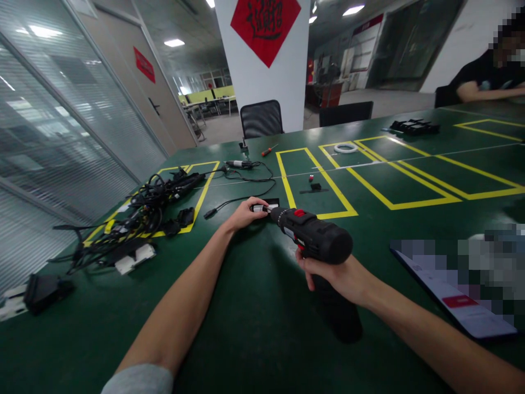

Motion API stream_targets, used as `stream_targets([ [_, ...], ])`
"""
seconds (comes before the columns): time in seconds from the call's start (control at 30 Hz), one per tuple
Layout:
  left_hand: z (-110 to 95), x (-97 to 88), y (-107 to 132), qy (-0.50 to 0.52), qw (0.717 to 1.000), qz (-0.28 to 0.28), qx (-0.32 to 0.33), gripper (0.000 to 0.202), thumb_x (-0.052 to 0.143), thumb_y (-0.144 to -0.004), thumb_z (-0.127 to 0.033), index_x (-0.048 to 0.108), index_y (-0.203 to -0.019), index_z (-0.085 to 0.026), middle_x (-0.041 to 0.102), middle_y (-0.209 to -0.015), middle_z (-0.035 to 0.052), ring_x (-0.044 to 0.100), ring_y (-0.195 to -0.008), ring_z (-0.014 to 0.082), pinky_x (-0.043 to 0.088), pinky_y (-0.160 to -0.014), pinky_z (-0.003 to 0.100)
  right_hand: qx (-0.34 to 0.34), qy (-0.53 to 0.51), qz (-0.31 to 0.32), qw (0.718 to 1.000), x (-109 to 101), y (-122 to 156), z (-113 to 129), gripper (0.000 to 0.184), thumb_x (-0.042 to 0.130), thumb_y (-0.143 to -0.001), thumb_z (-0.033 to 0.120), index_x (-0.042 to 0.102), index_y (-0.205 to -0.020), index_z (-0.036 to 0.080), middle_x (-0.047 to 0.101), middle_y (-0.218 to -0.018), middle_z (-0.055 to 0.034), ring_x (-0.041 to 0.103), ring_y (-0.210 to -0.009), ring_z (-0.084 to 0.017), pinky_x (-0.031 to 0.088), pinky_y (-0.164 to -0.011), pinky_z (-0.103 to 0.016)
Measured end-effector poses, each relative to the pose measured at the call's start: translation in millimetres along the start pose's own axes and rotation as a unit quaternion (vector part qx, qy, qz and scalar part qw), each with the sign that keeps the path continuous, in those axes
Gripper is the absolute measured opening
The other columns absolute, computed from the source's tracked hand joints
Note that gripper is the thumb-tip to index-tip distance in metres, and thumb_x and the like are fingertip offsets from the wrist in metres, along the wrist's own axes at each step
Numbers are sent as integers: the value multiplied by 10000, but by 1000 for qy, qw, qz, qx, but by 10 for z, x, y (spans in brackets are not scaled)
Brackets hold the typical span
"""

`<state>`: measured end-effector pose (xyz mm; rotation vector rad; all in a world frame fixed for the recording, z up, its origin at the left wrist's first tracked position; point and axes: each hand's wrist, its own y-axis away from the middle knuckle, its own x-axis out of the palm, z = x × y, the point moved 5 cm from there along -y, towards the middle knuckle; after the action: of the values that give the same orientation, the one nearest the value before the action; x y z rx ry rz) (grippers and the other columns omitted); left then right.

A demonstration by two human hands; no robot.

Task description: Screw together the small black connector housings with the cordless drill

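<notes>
My right hand is wrapped around the handle of a black cordless drill with red switches. The drill points away and to the left, its bit reaching toward the fingers of my left hand. Those fingers are closed around a small silver-and-black part on the table. Beside it, partly hidden by the fingers and the drill's chuck, is a dark rectangular piece. Whether the bit touches the part cannot be made out.
On the green table, a heap of black cables lies left. Beyond are a corded silver-and-black device, a red screwdriver, a white ring and black parts. A tablet-like screen lies right. Another person sits far right.
</notes>
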<state>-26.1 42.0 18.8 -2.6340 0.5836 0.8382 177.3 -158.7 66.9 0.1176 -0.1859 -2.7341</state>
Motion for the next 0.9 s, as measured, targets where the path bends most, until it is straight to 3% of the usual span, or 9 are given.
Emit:
stream_targets([
  [0.6, -13, 1, -2, 0, 1000, -20, 0, 314, 698, -732, -376, 723, -993, -202, 656, -1091, 60, 594, -1012, 225, 466, -896, 345, -10, -15, -8, 1000, 10, -8, 10, 112, 615, -758, 255, 564, -831, 188, 595, -719, 13, 593, -521, -142, 454, -611, -336],
  [0.9, -46, -18, 16, -1, 1000, -23, -3, 333, 684, -739, -402, 728, -997, -196, 651, -1076, 62, 595, -1006, 232, 458, -912, 363, -9, 0, -8, 1000, -13, -12, -15, 41, 591, -775, 222, 573, -798, 193, 582, -580, 22, 604, -550, -167, 444, -635, -336],
])
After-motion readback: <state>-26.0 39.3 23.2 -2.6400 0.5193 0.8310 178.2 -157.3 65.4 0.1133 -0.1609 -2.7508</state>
